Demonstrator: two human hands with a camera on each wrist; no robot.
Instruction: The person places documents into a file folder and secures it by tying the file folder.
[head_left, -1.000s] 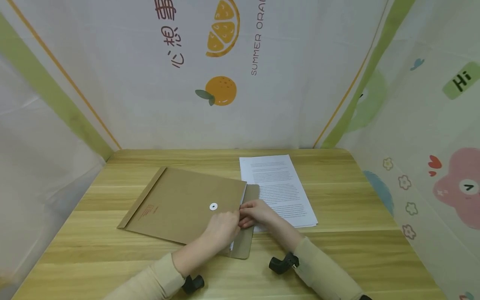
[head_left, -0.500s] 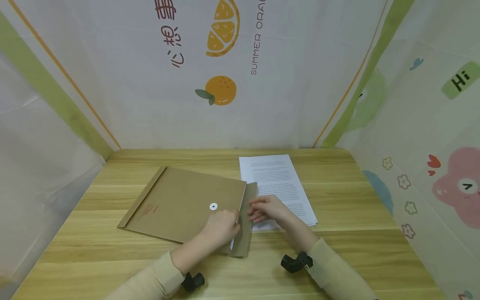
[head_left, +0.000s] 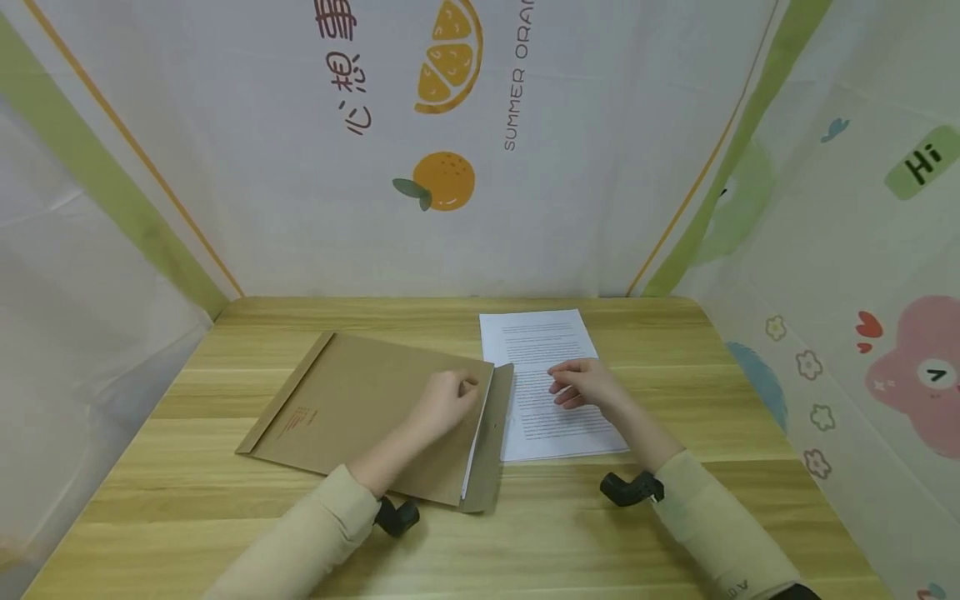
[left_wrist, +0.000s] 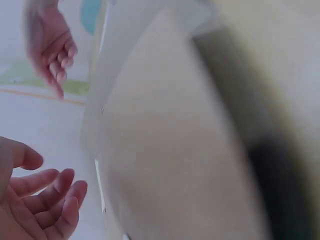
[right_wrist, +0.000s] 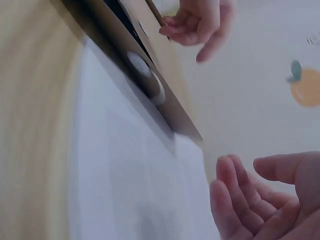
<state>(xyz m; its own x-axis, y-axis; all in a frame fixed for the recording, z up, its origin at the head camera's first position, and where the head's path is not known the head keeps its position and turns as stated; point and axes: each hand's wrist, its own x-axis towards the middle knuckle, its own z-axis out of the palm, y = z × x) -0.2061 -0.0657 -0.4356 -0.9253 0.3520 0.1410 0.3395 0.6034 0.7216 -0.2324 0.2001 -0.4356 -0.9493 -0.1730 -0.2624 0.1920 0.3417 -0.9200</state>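
A brown paper document envelope [head_left: 352, 400] lies slanted on the table, with white paper edges [head_left: 478, 433] showing at its right-hand mouth. The flap [head_left: 491, 458] stands partly raised there, and a round white button [right_wrist: 139, 63] on it shows blurred in the right wrist view. Over the envelope hovers my left hand [head_left: 446, 400], fingers loosely bent and holding nothing; it covers the white button on the envelope's front. Above the stack of printed sheets [head_left: 536, 337] is my right hand [head_left: 588, 387], fingers relaxed, also without anything in them.
The wooden table [head_left: 555, 542] runs beneath everything. A printed white curtain [head_left: 300, 208] hangs behind its back edge, and more curtain with cartoon figures [head_left: 922, 375] is on the right. Each wrist carries a black camera mount [head_left: 630, 489].
My right hand has left the flap and moved right and up over the sheets. My left hand has let go of the envelope's edge and risen away. The flap now stands tilted up.
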